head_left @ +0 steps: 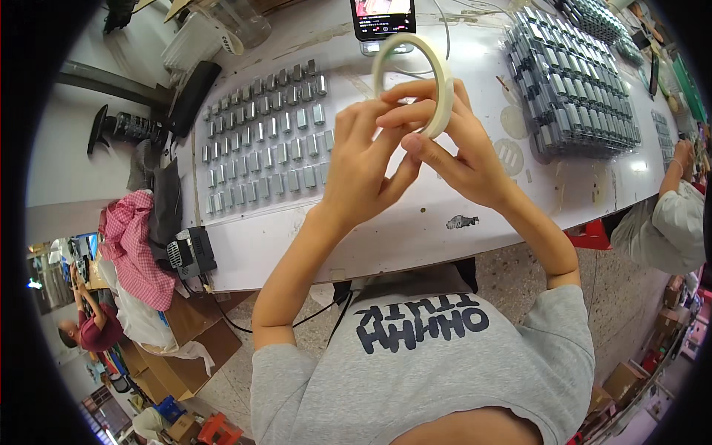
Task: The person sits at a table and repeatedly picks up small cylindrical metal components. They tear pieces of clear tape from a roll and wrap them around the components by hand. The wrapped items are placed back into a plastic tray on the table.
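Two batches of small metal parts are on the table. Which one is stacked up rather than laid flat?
The batch right of the hands, piled in dense layers. The left batch lies in single-layer rows.

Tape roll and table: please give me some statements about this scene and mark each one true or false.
1. Both hands hold the tape roll. True: the left hand and right hand meet at its lower rim.
2. The tape roll lies flat on the table. False: it is raised above it, upright.
3. Metal parts lie in rows left of the hands. True.
4. The phone lies at the near table edge. False: it is at the far side, beyond the roll.
5. Stacked trays stand at the right. True.
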{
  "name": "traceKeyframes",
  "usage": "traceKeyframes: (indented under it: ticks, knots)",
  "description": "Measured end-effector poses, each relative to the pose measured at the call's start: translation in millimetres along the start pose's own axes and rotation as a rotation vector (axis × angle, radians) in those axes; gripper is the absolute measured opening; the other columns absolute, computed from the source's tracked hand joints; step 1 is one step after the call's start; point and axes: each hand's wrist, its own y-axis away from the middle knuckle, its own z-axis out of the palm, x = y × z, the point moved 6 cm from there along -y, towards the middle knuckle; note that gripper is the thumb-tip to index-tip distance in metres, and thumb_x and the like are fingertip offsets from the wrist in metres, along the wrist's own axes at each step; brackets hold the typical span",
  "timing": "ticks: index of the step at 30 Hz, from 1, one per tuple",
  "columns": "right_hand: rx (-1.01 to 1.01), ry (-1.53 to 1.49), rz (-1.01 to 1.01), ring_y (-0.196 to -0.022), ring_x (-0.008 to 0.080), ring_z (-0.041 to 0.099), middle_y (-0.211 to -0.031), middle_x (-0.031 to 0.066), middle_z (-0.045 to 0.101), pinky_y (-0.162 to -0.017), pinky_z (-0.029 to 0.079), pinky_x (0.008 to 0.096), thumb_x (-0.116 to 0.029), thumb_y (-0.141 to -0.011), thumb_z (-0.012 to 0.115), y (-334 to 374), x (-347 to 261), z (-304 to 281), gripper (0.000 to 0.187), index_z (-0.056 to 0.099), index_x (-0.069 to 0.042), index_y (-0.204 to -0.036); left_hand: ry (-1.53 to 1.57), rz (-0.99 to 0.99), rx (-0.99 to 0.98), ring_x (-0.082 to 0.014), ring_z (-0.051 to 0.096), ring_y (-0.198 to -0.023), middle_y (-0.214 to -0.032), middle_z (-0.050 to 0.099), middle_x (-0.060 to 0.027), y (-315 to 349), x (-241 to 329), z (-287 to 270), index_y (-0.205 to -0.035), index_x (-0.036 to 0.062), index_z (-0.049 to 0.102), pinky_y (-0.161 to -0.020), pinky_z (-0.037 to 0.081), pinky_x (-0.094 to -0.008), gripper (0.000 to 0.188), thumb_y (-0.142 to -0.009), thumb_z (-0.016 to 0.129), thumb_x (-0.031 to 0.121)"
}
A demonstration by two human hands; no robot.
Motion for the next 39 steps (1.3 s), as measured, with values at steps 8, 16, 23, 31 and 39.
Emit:
traceKeyframes:
  ticks: [8,16,23,31,39]
  knots:
    - [0.098,0.199,-0.147,-0.074,0.0185,0.056,-0.079,0.0030,0.062,-0.082,0.036,0.0320,-0.015,-0.081,0.062,1,14,-15,0.008,0.059,-0.007,-0.082,-0.102,-0.045,0.207,-0.0252,0.046,-0.097,-0.111,0.052,-0.0123,-15,-4,-34,-0.104,0.0038,0.056,-0.085,0.037,-0.0364,0.035,-0.075,0.066,0.021]
    - [-0.027,0.319,-0.099,-0.049,0.0197,0.048,-0.056,0.0036,0.055,-0.071,0.037,0.0313,-0.018,-0.079,0.065,12,28,9,0.014,0.056,-0.007,-0.079,-0.053,-0.079,0.139,-0.0208,0.047,-0.088,-0.101,0.055,-0.0079,-10,-5,-26,-0.111,0.0066,0.058,-0.077,0.038,-0.0311,0.040,-0.074,0.070,0.018]
    - [-0.124,0.296,-0.122,-0.052,0.0196,0.049,-0.058,0.0037,0.053,-0.073,0.037,0.0327,-0.017,-0.081,0.063,17,29,24,0.013,0.056,-0.007,-0.083,-0.085,-0.128,0.159,-0.0189,0.047,-0.080,-0.088,0.055,-0.0050,-9,-6,-30,-0.100,0.0099,0.066,-0.069,0.039,-0.0288,0.029,-0.071,0.071,0.009]
    - [-0.137,0.301,-0.078,-0.055,0.0223,0.052,-0.057,0.0043,0.053,-0.075,0.040,0.0348,-0.022,-0.083,0.061,21,37,25,0.016,0.055,-0.007,-0.082,-0.112,-0.177,0.129,-0.0202,0.049,-0.077,-0.080,0.053,-0.0067,-10,-5,-27,-0.086,0.0052,0.064,-0.069,0.039,-0.0303,0.021,-0.067,0.071,-0.001]
    - [-0.015,0.226,0.200,-0.055,0.0271,0.052,-0.063,0.0073,0.058,-0.057,0.043,0.0343,-0.022,-0.083,0.060,18,62,10,0.018,0.054,-0.004,-0.083,-0.133,-0.101,0.016,-0.0235,0.046,-0.082,-0.085,0.048,-0.0104,-11,4,-18,-0.085,0.0003,0.049,-0.077,0.036,-0.0326,0.008,-0.084,0.054,0.006]
